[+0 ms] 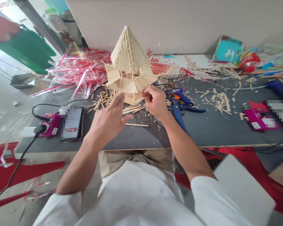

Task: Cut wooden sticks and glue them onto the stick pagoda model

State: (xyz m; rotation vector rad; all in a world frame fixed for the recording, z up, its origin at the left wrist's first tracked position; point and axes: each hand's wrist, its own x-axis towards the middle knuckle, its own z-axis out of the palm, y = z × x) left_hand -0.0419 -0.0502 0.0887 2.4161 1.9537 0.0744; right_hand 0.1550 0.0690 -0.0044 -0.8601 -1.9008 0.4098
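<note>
A tower-like model built of thin wooden sticks stands upright on the grey table, with a pointed roof over a flared lower roof. At its lower right edge is my right hand, its fingers curled in a pinch; what they hold, if anything, is too small to make out. My left hand hovers at the model's lower left, fingers stretched out and thumb apart, holding nothing. Loose sticks lie beneath the model, and a single stick rests nearer the table's front edge.
Beside my right hand lie a blue glue gun and blue-handled cutters. Red-and-clear plastic wrappers heap up at the back left. A phone and a magenta power adapter sit on the left; another magenta adapter is at right.
</note>
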